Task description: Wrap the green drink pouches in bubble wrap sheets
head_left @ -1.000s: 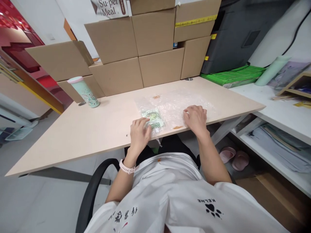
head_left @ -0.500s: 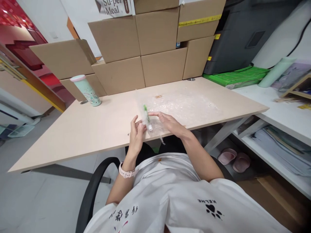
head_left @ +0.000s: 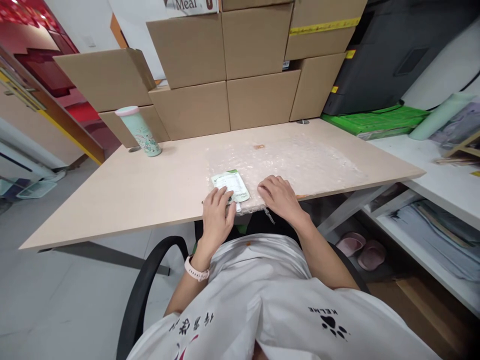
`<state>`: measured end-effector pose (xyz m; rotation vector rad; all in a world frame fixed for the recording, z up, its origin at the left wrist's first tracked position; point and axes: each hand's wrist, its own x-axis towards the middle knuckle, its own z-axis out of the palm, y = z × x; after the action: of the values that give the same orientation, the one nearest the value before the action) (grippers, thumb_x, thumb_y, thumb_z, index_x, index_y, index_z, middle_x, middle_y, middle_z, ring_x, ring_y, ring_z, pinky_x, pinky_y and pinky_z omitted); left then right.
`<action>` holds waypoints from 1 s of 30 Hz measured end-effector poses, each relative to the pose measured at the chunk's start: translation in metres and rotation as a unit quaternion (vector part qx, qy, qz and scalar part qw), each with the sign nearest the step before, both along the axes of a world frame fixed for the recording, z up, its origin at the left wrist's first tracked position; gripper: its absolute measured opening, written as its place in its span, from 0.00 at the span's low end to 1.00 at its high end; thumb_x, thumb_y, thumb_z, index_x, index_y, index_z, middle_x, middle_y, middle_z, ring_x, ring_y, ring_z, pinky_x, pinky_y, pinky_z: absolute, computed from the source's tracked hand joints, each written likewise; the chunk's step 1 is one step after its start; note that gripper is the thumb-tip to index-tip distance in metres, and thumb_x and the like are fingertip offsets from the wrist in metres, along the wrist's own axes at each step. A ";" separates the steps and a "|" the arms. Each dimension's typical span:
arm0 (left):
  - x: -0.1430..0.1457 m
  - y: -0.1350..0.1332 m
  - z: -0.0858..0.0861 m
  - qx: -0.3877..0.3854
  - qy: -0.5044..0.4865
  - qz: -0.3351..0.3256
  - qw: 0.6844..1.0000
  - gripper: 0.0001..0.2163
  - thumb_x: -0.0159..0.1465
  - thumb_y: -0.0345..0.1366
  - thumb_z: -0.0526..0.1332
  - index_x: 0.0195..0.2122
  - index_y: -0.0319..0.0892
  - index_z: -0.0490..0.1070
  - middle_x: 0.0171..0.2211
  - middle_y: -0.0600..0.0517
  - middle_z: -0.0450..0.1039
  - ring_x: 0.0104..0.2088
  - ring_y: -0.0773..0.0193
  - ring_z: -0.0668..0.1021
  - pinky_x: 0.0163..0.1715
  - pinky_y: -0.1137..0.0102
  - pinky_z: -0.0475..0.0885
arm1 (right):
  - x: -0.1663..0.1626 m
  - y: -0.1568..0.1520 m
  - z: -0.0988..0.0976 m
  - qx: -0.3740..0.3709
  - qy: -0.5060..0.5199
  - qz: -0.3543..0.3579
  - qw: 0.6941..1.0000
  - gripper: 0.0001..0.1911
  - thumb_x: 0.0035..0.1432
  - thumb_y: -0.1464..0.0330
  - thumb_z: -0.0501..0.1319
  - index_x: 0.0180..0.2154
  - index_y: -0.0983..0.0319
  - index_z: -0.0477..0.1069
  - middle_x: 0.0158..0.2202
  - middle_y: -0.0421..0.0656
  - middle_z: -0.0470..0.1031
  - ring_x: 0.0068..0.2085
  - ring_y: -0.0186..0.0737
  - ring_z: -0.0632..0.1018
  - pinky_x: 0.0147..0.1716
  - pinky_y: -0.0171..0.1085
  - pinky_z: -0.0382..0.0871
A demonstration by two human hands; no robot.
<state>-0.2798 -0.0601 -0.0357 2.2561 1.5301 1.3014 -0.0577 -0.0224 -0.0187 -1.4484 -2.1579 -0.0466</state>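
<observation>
A sheet of clear bubble wrap lies flat on the light wooden desk. On its near left corner rests a small flat pouch, white with a green top edge and printed text. My left hand lies with its fingers spread over the pouch's near end, pressing it down. My right hand rests palm down on the bubble wrap just right of the pouch, fingers loosely bent, holding nothing that I can see. A pale watch sits on my left wrist.
A mint green tumbler stands at the desk's far left. Stacked cardboard boxes line the back edge. A black printer and green folders sit at the right. A black chair arm is beside me.
The pouch was lifted on edge between both hands and turned over; it now lies flat showing its white printed side. My right hand moved left, close to the pouch.
</observation>
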 end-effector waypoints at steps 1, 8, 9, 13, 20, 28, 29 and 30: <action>0.004 0.000 -0.001 -0.007 0.004 -0.009 1.000 0.15 0.69 0.45 0.56 0.54 0.50 0.72 0.60 0.45 0.71 0.65 0.44 0.66 0.64 0.42 0.59 | 0.002 -0.002 0.001 0.003 0.002 -0.019 1.000 0.23 0.72 0.59 0.43 0.41 0.59 0.75 0.44 0.51 0.78 0.47 0.54 0.75 0.45 0.50 0.67; -0.001 -0.013 -0.003 -0.053 -0.148 -0.023 0.987 0.21 0.66 0.49 0.61 0.59 0.54 0.67 0.70 0.49 0.53 0.71 0.44 0.56 0.68 0.39 0.51 | -0.031 -0.025 0.000 -0.015 0.055 0.084 0.995 0.25 0.68 0.52 0.52 0.60 0.55 0.69 0.66 0.48 0.65 0.65 0.59 0.66 0.60 0.57 0.63; -0.006 -0.014 -0.002 -0.065 -0.194 -0.015 0.979 0.22 0.66 0.50 0.61 0.60 0.55 0.65 0.72 0.51 0.49 0.71 0.44 0.55 0.68 0.38 0.52 | -0.038 -0.028 -0.001 -0.029 0.053 0.109 0.992 0.27 0.67 0.51 0.55 0.63 0.53 0.66 0.68 0.47 0.60 0.67 0.60 0.62 0.62 0.58 0.61; -0.029 -0.007 0.003 -0.145 -0.332 -0.025 0.932 0.23 0.65 0.51 0.63 0.60 0.62 0.61 0.71 0.54 0.51 0.69 0.44 0.61 0.65 0.38 0.62 | -0.049 -0.031 -0.007 -0.061 0.038 0.110 0.991 0.35 0.62 0.49 0.61 0.66 0.53 0.61 0.71 0.48 0.54 0.69 0.65 0.58 0.64 0.63 0.55; -0.042 0.016 -0.001 -0.222 -0.364 -0.049 0.903 0.22 0.64 0.52 0.62 0.59 0.62 0.63 0.67 0.49 0.59 0.60 0.40 0.73 0.52 0.37 0.74 | -0.046 -0.029 -0.008 -0.036 0.043 0.103 0.993 0.34 0.63 0.48 0.59 0.64 0.57 0.65 0.68 0.52 0.61 0.65 0.63 0.64 0.63 0.59 0.59; 0.016 0.030 0.009 -0.126 -0.308 -0.087 0.939 0.29 0.66 0.53 0.58 0.67 0.60 0.54 0.61 0.50 0.68 0.64 0.41 0.67 0.60 0.38 0.65 | -0.041 -0.024 -0.011 -0.035 0.148 0.100 0.983 0.29 0.63 0.48 0.57 0.62 0.50 0.66 0.56 0.43 0.75 0.57 0.60 0.75 0.52 0.55 0.71; 0.025 0.030 0.012 -0.108 -0.304 -0.093 0.942 0.28 0.66 0.53 0.58 0.67 0.59 0.56 0.61 0.51 0.68 0.66 0.40 0.64 0.62 0.38 0.62 | -0.035 -0.022 -0.014 -0.036 0.155 0.082 0.984 0.28 0.63 0.47 0.56 0.61 0.50 0.68 0.53 0.43 0.78 0.55 0.61 0.76 0.49 0.55 0.73; 0.033 0.030 0.014 -0.094 -0.304 -0.101 0.943 0.27 0.66 0.52 0.58 0.66 0.57 0.59 0.62 0.51 0.67 0.67 0.39 0.62 0.64 0.38 0.60 | -0.028 -0.021 -0.017 -0.037 0.159 0.060 0.985 0.28 0.63 0.47 0.56 0.59 0.49 0.70 0.49 0.43 0.79 0.53 0.61 0.77 0.46 0.55 0.74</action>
<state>-0.2464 -0.0303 -0.0221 1.6195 1.1121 1.5162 -0.0856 -0.0433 -0.0358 -1.2646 -1.9948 0.2918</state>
